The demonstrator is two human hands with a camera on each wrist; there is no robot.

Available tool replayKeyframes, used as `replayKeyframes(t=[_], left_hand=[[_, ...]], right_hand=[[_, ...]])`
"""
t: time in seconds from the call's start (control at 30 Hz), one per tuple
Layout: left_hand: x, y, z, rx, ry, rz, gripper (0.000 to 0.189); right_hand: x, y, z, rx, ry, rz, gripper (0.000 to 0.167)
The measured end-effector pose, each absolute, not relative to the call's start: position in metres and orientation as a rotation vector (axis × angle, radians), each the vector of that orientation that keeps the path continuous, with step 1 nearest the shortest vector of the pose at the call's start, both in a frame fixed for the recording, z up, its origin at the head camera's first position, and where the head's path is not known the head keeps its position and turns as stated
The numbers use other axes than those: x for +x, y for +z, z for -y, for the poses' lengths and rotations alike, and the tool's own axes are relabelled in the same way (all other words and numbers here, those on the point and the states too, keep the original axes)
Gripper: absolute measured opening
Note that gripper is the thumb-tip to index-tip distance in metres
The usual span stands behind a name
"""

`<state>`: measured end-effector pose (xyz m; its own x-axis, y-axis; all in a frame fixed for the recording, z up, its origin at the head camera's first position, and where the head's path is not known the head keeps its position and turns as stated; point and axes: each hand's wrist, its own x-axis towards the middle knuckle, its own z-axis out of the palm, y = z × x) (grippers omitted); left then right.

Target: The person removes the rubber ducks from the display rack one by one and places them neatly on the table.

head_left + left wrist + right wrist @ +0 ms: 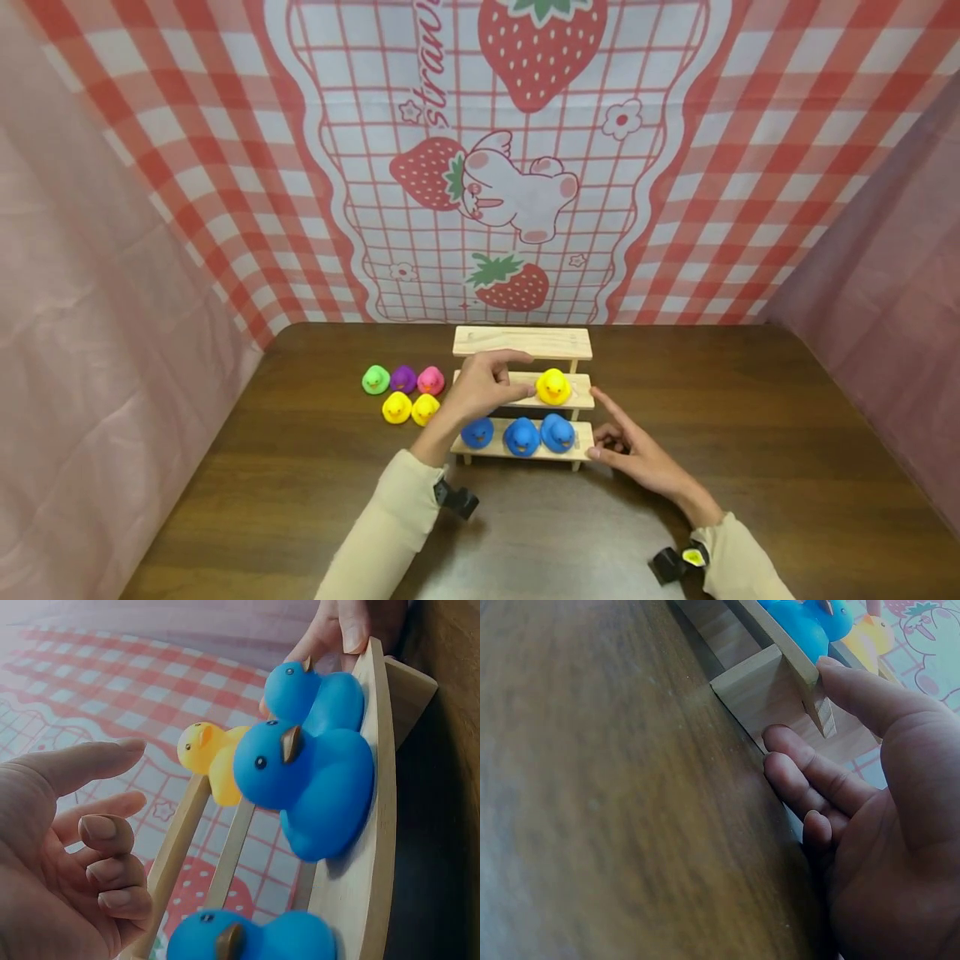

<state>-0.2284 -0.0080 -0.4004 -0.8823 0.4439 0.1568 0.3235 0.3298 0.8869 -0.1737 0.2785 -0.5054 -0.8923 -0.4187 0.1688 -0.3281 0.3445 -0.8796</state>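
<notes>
1. The yellow duck [553,387] is sitting on the middle step [582,392] of the rack [522,342], toward its right end.
2. The left hand [480,387] is hovering just left of that duck, thumb and forefinger spread well apart, the other fingers curling loosely; it is holding nothing. If the thumb is swinging right, it could nudge the duck along the step, perhaps off the right end.
3. The right hand [633,450] is resting its thumb against the right end of the bottom step [584,446], its forefinger reaching toward the end of the middle one. It is standing fairly wide, seemingly steadying the rack rather than gripping it. Too hard a push could be sliding the rack left or jolting what it is carrying.
4. Three blue ducks [522,437] are standing along the bottom step, the right two close together; whether they are touching, I cannot tell. A bump to one could be shoving its neighbour.
5. The left wrist is crossing close by the leftmost blue duck, so a low withdrawal could be toppling it.
6. On the surface [750,467], left of the rack, green [376,380], purple [403,379] and pink ducks [431,381] are lining up behind two yellow ones [397,408]; a sweeping left sleeve [390,517] could be scattering these.
</notes>
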Motion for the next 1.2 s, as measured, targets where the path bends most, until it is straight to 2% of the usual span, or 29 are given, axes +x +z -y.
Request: replayKeyframes(t=[0.33,0.87,1.2], left_hand=[[-0.234,-0.405,-0.008,0.768,1.545,-2.474,0.044],[-0.237,-0.41,-0.022,0.73,1.434,-2.511,0.039],[-0.234,-0.411,-0.024,0.705,1.374,-2.556,0.043]], right_hand=[[-0.174,-0.506,-0.278,-0.715,-1.621,-2.487,0.086],[-0.173,-0.503,-0.278,-0.714,-1.612,-2.491,0.086],[-0.174,-0.504,-0.278,-0.719,-1.619,-2.482,0.085]])
